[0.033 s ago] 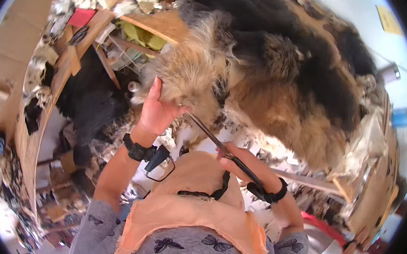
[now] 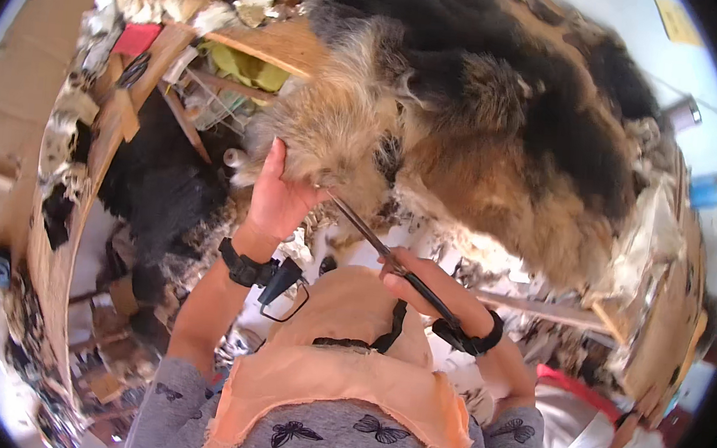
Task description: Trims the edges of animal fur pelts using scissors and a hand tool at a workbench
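A tan and grey fur piece (image 2: 333, 124) lies in front of me, beside a larger dark and brown pelt (image 2: 473, 89). My left hand (image 2: 282, 204) is at its near edge, palm turned up and one digit stretched away from me. Its other fingers bend in at the fur and are partly hidden. In my right hand (image 2: 421, 282) is a long slim metal tool (image 2: 366, 231) with a black handle; its exact kind is unclear. The tool slants up to the left, its tip reaching my left fingertips at the fur's edge.
A wooden board edge (image 2: 94, 175) curves down the left, next to black fur (image 2: 157, 181). Fur scraps (image 2: 258, 2) lie at the far left. A spool (image 2: 233, 158) stands near my left hand. At right are a metal can (image 2: 682, 114) and a blue roll (image 2: 706, 191).
The surroundings have shifted slightly in the view. Both hands and the tool keep almost the same pose, with the tool tip still at the left fingertips.
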`<state>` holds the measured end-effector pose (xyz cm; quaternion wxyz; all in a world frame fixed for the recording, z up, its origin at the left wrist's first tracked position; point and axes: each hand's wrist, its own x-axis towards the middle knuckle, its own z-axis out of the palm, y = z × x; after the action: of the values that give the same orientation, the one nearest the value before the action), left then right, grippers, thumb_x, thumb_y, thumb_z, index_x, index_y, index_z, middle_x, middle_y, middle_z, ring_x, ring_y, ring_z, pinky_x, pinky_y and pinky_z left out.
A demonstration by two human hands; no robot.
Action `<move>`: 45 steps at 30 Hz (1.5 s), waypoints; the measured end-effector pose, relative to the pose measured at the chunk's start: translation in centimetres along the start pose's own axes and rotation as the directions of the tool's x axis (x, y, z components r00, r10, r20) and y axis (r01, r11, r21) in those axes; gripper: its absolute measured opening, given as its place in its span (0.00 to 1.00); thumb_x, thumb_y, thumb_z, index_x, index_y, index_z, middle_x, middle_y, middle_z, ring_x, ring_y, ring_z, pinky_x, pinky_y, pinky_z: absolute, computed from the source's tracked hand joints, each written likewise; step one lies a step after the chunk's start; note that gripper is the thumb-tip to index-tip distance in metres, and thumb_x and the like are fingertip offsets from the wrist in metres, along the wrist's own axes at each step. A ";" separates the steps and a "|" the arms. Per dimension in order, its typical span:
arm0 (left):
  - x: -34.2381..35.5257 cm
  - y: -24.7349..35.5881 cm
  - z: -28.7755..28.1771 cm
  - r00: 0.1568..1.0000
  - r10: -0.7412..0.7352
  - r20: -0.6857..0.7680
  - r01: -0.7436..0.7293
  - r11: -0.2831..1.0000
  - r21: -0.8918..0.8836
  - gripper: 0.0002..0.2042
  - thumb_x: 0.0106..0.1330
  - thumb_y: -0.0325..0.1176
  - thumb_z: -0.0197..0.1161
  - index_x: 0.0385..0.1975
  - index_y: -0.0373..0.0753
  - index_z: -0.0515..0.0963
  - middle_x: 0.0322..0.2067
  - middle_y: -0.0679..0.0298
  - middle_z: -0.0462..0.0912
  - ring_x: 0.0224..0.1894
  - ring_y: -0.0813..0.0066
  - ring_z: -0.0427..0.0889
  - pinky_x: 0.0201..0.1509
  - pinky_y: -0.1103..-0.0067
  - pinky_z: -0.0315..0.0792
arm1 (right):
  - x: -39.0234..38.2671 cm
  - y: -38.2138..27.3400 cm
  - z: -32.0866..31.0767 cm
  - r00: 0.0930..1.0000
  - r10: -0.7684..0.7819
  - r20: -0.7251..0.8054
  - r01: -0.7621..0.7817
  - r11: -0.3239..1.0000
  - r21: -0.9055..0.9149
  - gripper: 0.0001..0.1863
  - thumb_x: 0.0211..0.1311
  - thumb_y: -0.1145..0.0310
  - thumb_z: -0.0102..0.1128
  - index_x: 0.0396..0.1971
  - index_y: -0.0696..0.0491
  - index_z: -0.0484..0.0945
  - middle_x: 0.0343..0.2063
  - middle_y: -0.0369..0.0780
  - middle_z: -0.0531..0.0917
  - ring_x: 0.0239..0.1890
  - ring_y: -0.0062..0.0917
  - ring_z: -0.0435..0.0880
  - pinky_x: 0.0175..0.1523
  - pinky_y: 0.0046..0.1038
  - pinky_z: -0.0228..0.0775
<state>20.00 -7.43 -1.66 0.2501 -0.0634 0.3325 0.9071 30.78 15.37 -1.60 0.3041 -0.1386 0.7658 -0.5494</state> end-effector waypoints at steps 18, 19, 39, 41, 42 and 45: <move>-1.7 0.3 -1.0 0.978 -0.132 0.161 0.101 0.978 0.185 0.24 0.65 0.51 0.38 0.55 0.42 0.58 0.52 0.63 0.66 0.55 0.67 0.63 0.55 0.64 0.61 | 8.2 -1.9 12.8 0.719 0.211 -0.663 0.151 0.883 0.445 0.25 0.59 0.49 0.40 0.30 0.60 0.69 0.16 0.41 0.72 0.21 0.27 0.69 0.30 0.28 0.62; -1.8 0.3 -1.1 0.977 -0.140 0.162 0.107 0.975 0.196 0.24 0.65 0.51 0.38 0.55 0.41 0.58 0.52 0.63 0.66 0.55 0.67 0.63 0.55 0.63 0.60 | 8.2 -2.2 13.1 0.698 0.253 -0.671 0.190 0.837 0.513 0.24 0.59 0.50 0.41 0.22 0.59 0.69 0.14 0.40 0.71 0.20 0.25 0.69 0.28 0.27 0.62; -2.2 -0.1 -2.7 0.997 -0.065 0.038 0.049 0.947 0.317 0.18 0.66 0.47 0.40 0.48 0.42 0.64 0.40 0.67 0.71 0.39 0.73 0.69 0.42 0.75 0.63 | 10.2 -3.6 12.8 0.740 0.299 -0.603 0.409 0.511 0.756 0.24 0.60 0.46 0.38 0.29 0.56 0.67 0.15 0.33 0.67 0.14 0.14 0.62 0.19 0.16 0.55; -2.2 0.4 -3.2 0.990 -0.113 0.082 0.078 0.936 0.343 0.18 0.66 0.48 0.40 0.48 0.42 0.64 0.40 0.68 0.71 0.40 0.73 0.69 0.42 0.75 0.63 | 10.6 -3.8 12.1 0.692 0.304 -0.654 0.485 0.474 0.734 0.24 0.60 0.46 0.38 0.28 0.55 0.66 0.15 0.32 0.67 0.15 0.13 0.62 0.19 0.16 0.54; -2.1 0.8 -3.4 0.928 -0.250 0.275 0.159 0.936 0.316 0.19 0.65 0.48 0.41 0.49 0.43 0.64 0.42 0.68 0.71 0.42 0.73 0.68 0.45 0.75 0.62 | 10.7 -3.7 11.7 0.692 0.305 -0.654 0.485 0.474 0.735 0.24 0.60 0.46 0.38 0.28 0.55 0.66 0.15 0.32 0.67 0.15 0.13 0.62 0.19 0.16 0.54; -2.4 0.3 -3.1 0.924 -0.235 0.302 0.132 0.936 0.325 0.20 0.65 0.49 0.41 0.50 0.43 0.64 0.46 0.67 0.70 0.47 0.73 0.66 0.49 0.75 0.59 | 10.7 -3.7 11.2 0.703 0.262 -0.661 0.493 0.490 0.719 0.24 0.60 0.46 0.39 0.29 0.55 0.67 0.14 0.32 0.66 0.15 0.13 0.60 0.19 0.16 0.55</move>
<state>21.80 -10.57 -3.19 0.3944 0.0994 0.4107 0.8160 29.01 -0.27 -3.93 -0.0252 0.1952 0.4243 -0.8839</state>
